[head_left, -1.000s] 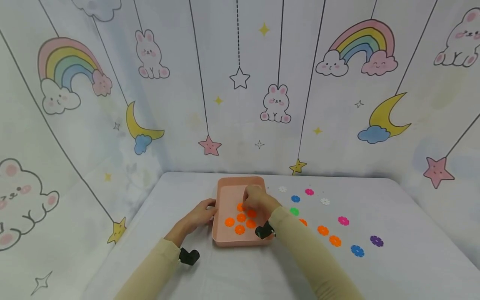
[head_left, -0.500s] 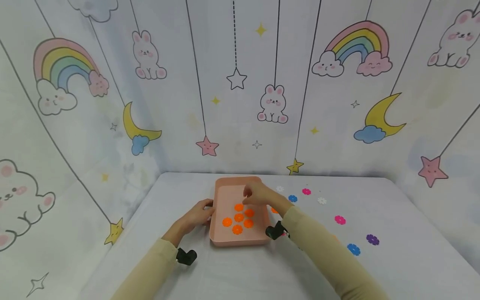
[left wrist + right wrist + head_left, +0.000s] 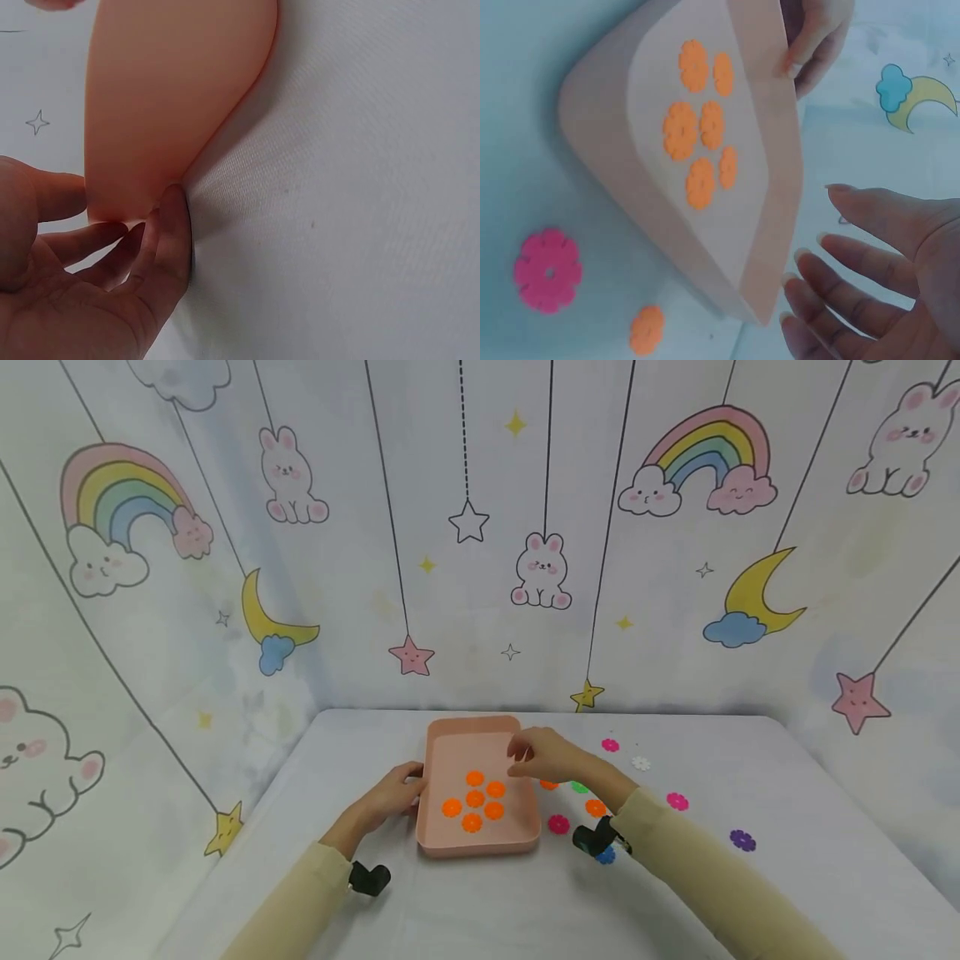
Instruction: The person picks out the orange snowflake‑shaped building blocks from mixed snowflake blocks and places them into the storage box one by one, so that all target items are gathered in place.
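"Beige-cuffed, is the right hand (image 3: 546, 755) holding anything?"

"Nothing visible; its fingers spread loosely just above the right rim of the tray (image 3: 465, 752). The left hand (image 3: 390, 793) grips the opposite wall (smooth, plastic-looking)."

"And the orange discs (image 3: 472, 799)?"

"Inside, left of it: six, notched. A pink disc (image 3: 555, 823) lies outside, on woven cloth (image 3: 465, 910)."

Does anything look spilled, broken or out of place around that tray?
Nothing plainly stands out. The six orange pieces lie flat inside the tray. Loose pieces scattered on the table to its right lie flat too, and none looks broken.
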Demonstrator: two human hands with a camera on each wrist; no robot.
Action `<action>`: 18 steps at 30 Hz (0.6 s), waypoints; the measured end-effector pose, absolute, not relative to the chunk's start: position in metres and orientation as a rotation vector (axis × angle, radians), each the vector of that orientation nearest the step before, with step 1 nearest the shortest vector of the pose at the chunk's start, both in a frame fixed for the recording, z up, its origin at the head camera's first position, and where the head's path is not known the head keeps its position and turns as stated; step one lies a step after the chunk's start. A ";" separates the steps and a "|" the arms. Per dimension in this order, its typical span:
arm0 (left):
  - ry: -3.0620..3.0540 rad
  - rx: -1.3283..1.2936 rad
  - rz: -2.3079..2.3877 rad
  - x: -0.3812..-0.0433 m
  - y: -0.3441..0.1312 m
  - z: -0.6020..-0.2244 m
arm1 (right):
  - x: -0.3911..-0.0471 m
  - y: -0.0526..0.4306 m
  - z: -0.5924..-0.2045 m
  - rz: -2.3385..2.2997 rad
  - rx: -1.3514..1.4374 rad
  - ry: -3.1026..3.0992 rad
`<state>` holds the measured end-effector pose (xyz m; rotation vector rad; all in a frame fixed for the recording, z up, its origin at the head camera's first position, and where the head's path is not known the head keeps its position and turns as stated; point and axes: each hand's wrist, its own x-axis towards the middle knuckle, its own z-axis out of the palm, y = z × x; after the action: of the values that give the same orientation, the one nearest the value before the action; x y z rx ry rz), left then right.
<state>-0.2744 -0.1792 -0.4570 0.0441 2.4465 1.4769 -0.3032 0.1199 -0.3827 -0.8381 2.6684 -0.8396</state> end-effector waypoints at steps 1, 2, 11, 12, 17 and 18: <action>2.448 0.044 1.473 -0.274 -0.179 -0.456 | -0.301 0.124 -0.382 -0.837 -0.847 2.673; 2.450 0.044 1.472 -0.274 -0.179 -0.456 | -0.299 0.129 -0.381 -0.837 -0.857 2.674; 2.440 0.048 1.492 -0.276 -0.180 -0.459 | -0.285 0.171 -0.382 -0.857 -0.896 2.684; 2.436 0.046 1.494 -0.277 -0.180 -0.459 | -0.284 0.176 -0.383 -0.858 -0.896 2.684; 2.426 0.051 1.496 -0.278 -0.182 -0.460 | -0.277 0.203 -0.389 -0.856 -0.886 2.708; 2.426 0.057 1.497 -0.278 -0.182 -0.461 | -0.277 0.209 -0.389 -0.856 -0.891 2.712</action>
<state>-0.2781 -0.1820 -0.4606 0.0574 2.4256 1.4973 -0.2765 0.2087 -0.3894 -0.8914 2.7125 -0.8556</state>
